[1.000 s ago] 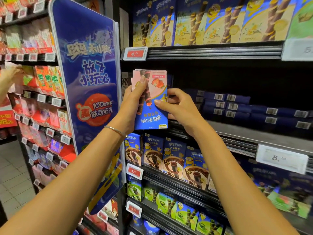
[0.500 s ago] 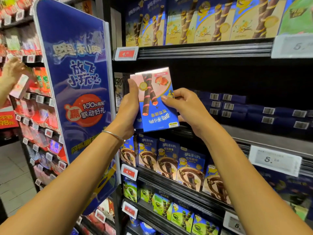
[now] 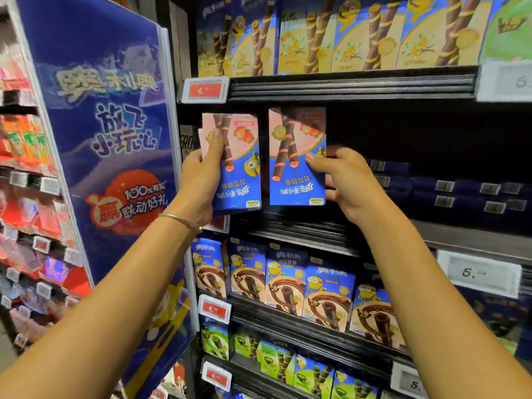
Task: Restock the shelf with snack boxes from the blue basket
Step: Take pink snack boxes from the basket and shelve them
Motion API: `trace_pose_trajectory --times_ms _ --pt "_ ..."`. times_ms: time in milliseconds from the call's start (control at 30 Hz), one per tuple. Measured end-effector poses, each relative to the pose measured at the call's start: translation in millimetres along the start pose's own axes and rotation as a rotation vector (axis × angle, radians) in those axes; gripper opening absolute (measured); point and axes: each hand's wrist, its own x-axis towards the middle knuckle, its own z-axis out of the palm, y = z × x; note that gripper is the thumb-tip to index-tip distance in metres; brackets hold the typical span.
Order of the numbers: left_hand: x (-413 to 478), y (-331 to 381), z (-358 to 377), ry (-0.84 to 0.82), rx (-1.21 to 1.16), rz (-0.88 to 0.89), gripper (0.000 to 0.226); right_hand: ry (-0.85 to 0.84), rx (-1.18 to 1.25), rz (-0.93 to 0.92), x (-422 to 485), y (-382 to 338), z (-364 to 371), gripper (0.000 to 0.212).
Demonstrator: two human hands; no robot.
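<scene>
Two-handed at shelf's (image 3: 302, 228) left end. Pinches box stack (image 3: 243, 174) in left grip (image 3: 198, 180), single box (image 3: 293, 180) in right grip (image 3: 349, 182), lettering inverted.

Only one camera was used, and it sat on the person's head. It looked straight forward at the shelf (image 3: 349, 85) from close by, within arm's reach. A blue sign (image 3: 109, 145) filled its left side.

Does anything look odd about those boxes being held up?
Yes. The stack in the left hand and the single box in the right hand are upside down: their lettering reads inverted near the bottom, while the chocolate boxes one shelf below show it upright on top.
</scene>
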Motion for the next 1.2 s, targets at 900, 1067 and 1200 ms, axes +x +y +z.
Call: trace_pose_trajectory --times_ms 900,1067,1200 --pt "-16 -7 21 -0.269 -0.273 0.028 0.053 -0.024 0.042 -0.162 -1 10 55 0.027" --pt "-22 -9 32 -0.097 -0.486 -0.11 0.063 0.071 0.094 -0.045 -13 13 56 0.066" --pt "-38 -14 48 0.016 -0.579 -0.156 0.07 0.032 0.343 0.094 -22 23 66 0.1"
